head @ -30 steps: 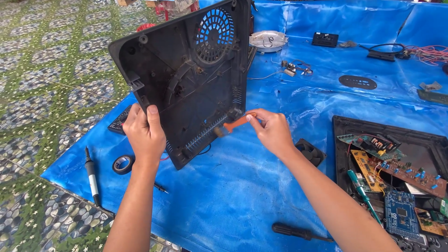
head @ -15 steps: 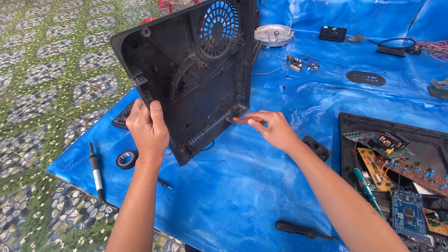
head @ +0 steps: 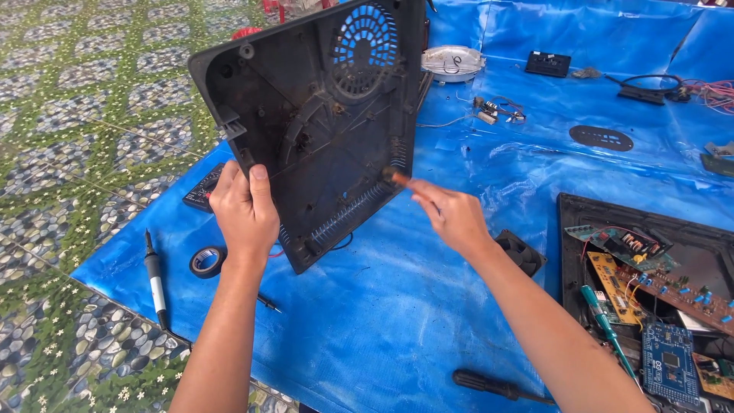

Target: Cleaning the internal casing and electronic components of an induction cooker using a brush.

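Note:
A black plastic appliance housing (head: 313,122) with a round fan grille stands tilted on edge over the blue tarp (head: 397,306). My left hand (head: 243,210) grips its lower left edge. My right hand (head: 453,216) holds a small orange-handled brush (head: 401,180), whose tip touches the housing's lower right inside, near the vent slots.
A black tray (head: 581,222) with circuit boards and a green screwdriver (head: 604,325) lies at right. A soldering iron (head: 155,279) and tape roll (head: 206,261) lie at left, a black screwdriver (head: 497,386) at the front. A small fan (head: 524,252) and loose parts lie behind my right hand.
The orange brush in my right hand has moved along the housing's lower right inside edge. My left hand keeps its grip, and the view has shifted slightly.

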